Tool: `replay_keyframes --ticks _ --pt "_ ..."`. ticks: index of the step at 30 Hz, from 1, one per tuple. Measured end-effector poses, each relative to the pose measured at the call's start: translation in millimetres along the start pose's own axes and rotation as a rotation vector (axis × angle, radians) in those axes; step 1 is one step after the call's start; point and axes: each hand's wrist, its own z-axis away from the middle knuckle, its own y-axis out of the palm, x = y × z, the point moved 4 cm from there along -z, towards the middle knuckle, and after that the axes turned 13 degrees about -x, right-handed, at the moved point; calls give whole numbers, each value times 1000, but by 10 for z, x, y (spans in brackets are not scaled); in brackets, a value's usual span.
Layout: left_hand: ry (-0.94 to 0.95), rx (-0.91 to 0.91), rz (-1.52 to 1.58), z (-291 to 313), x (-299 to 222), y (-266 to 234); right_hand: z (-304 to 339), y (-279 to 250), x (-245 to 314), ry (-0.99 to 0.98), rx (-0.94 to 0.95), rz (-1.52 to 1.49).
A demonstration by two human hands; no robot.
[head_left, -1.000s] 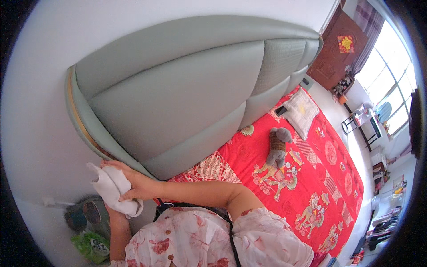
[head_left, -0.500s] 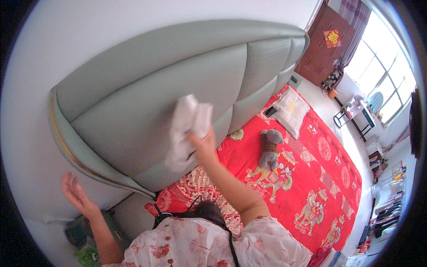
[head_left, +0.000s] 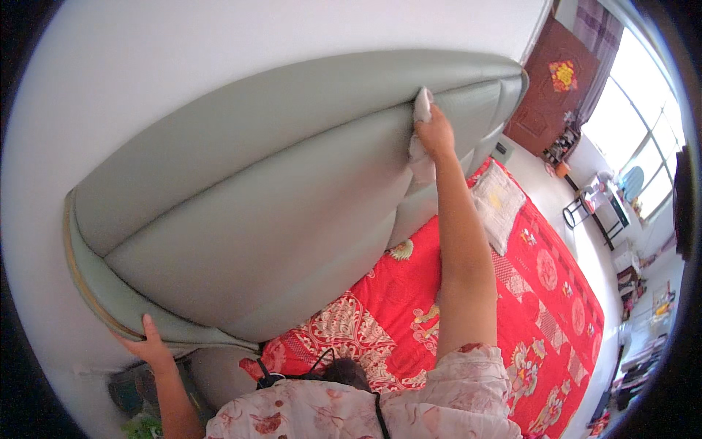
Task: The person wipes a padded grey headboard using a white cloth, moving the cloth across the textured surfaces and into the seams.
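A white cloth [head_left: 422,157] is bunched in my right hand [head_left: 437,134], its fingers closed around it. That arm reaches far out over the bed, and the cloth lies against the padded grey-green headboard [head_left: 278,212] near its upper seam. My left hand [head_left: 151,345] is at the headboard's lower left end. It straddles the gold-trimmed edge there, thumb on the padded front and fingers on the outer side, partly hidden.
A red patterned sheet [head_left: 398,282] covers the bed beside the headboard. On it lies a pale pillow [head_left: 499,205]. White wall [head_left: 183,58] rises behind the headboard. Across the floor stand a brown door [head_left: 548,95], a window [head_left: 636,95] and a small table [head_left: 610,208].
My right hand has moved the cloth away along the headboard, up to the right. My left hand has come down from the air onto the headboard's edge. My right arm now hides the stuffed toy.
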Motion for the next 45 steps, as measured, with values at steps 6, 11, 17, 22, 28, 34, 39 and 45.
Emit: replay_keyframes --ticks 6,11,17,22,28,34,39,45 --pt "-15 2 104 41 57 -27 478 -38 507 -358 -37 62" --pt "72 45 43 -9 14 -7 1308 -84 1335 -472 12 12" --pt "29 127 66 95 -260 227 2362 -159 2085 -702 120 -165" --pt "72 120 84 -2 -424 131 2525 -254 2207 -689 122 -482" --pt "79 129 118 49 -167 152 1601 -285 795 -44 -139 -384" --pt "142 52 12 11 -7 110 414 -142 364 -104 -272 -5" --pt "-12 100 113 114 -109 134 538 -80 747 -84 -122 108" --pt "46 61 68 80 -306 111 1796 -121 1848 -682 -153 -5"
